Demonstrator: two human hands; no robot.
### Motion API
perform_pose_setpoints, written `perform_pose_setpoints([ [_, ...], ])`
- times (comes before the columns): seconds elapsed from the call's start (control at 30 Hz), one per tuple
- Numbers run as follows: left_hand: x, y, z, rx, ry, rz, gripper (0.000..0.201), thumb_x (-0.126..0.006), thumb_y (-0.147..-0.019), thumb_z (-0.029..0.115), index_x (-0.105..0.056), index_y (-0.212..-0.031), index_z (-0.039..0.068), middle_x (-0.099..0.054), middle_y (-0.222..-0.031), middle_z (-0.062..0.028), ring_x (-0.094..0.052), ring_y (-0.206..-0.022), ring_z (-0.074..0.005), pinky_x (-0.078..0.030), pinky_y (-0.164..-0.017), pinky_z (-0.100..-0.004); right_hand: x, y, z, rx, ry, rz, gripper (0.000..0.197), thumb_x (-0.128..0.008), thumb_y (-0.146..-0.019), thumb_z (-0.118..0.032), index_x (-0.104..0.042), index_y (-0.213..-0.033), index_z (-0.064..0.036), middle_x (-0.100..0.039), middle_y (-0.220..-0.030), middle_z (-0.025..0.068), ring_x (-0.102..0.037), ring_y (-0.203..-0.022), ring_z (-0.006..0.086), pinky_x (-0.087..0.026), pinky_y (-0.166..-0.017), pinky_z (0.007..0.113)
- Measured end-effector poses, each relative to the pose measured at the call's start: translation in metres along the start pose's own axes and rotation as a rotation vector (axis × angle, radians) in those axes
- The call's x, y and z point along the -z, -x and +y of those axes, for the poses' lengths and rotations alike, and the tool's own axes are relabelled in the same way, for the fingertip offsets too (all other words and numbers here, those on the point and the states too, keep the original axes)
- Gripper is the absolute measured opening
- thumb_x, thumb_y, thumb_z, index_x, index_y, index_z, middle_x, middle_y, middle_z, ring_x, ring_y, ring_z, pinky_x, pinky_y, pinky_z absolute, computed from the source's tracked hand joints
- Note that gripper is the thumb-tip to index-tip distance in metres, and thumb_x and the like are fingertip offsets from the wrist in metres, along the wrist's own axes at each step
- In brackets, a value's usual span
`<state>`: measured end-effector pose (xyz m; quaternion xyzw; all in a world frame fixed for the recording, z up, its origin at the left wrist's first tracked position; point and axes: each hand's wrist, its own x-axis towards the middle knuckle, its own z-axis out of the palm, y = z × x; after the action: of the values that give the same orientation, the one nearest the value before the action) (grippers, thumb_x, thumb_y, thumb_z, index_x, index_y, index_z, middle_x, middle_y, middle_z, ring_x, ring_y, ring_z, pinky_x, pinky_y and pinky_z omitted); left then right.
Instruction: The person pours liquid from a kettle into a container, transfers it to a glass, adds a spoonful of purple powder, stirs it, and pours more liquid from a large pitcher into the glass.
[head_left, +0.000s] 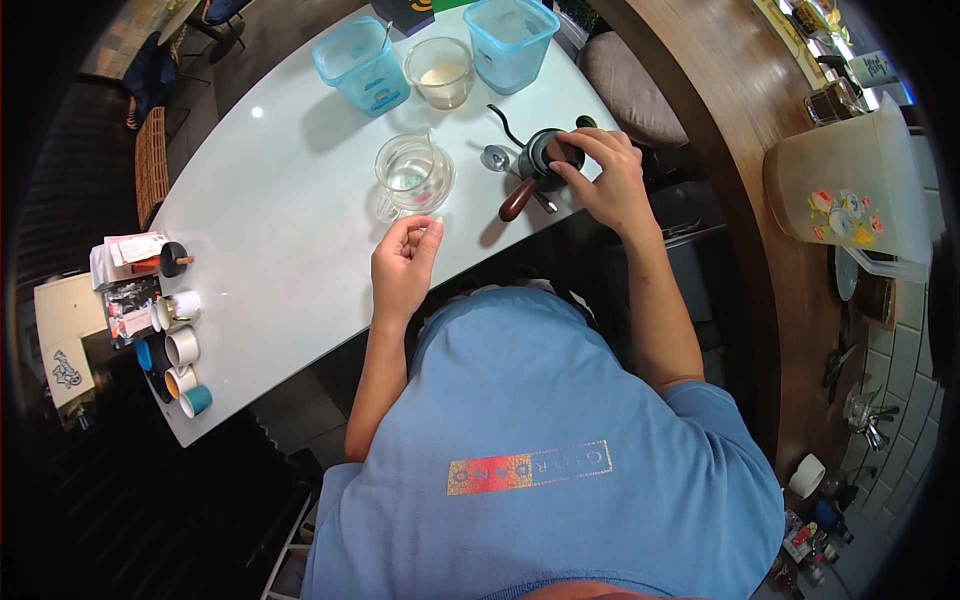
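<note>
While the right hand (612,182) curves thumb and fingers over the mouth of the dark pot (532,158), pinching what I cannot tell, the left hand (402,262) presses its fingertips together near the glass jug (398,182). On the bench (280,250), the pot looks stiff, light and smooth; its brown handle (517,200) seems the surest hold.

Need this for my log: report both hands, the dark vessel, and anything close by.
Left hand, fingers curled, near glass jug. Right hand at top of dark vessel, grip unclear. Metal spoon close by, partly hidden by the vessel.
</note>
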<state>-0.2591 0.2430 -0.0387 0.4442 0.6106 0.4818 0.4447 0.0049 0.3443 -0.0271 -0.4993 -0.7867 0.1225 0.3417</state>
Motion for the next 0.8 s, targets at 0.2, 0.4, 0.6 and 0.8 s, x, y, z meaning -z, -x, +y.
perform_pose_setpoints([
  [0.2, 0.013, -0.002, -0.002, -0.023, 0.036, 0.045, 0.020, -0.062, -0.089, 0.019, -0.060, -0.091, -0.002, -0.051, -0.062, 0.0056, -0.037, -0.054, 0.0000, -0.030, -0.049, -0.0178, -0.008, 0.002, 0.000, -0.039, -0.029, 0.035, 0.034, -0.074, -0.072, -0.024, -0.067, -0.105, -0.0142, -0.065, -0.104, 0.0015, -0.054, -0.095, 0.0236, -0.035, -0.084, 0.036],
  [0.4, 0.028, -0.008, -0.003, -0.001, 0.039, 0.073, 0.021, -0.061, -0.089, 0.019, -0.060, -0.092, -0.002, -0.053, -0.067, 0.0043, -0.039, -0.057, -0.0002, -0.031, -0.050, -0.0176, -0.009, 0.007, -0.010, -0.101, -0.006, 0.034, 0.036, -0.073, -0.072, -0.023, -0.066, -0.107, -0.0135, -0.065, -0.107, 0.0029, -0.054, -0.096, 0.0244, -0.036, -0.085, 0.037],
  [0.6, 0.046, -0.018, -0.012, -0.030, 0.011, 0.123, 0.025, -0.062, -0.089, 0.020, -0.057, -0.101, -0.001, -0.053, -0.081, 0.0005, -0.044, -0.058, -0.0020, -0.034, -0.051, -0.0173, -0.035, 0.040, -0.027, -0.267, -0.314, 0.662, 0.012, -0.067, -0.078, -0.003, -0.062, -0.090, -0.0038, -0.060, -0.087, 0.0019, -0.049, -0.068, 0.0075, -0.036, -0.056, 0.021],
  [0.8, 0.057, -0.024, -0.014, 0.052, -0.067, 0.062, 0.036, -0.064, -0.087, 0.025, -0.052, -0.111, -0.001, -0.054, -0.097, -0.0054, -0.051, -0.061, -0.0049, -0.040, -0.054, -0.0194, -0.064, 0.072, -0.054, -0.903, -0.790, 0.301, 0.028, -0.061, -0.090, -0.026, -0.057, -0.096, 0.0015, -0.059, -0.078, 0.0031, -0.050, -0.064, 0.0054, -0.040, -0.057, 0.019],
])
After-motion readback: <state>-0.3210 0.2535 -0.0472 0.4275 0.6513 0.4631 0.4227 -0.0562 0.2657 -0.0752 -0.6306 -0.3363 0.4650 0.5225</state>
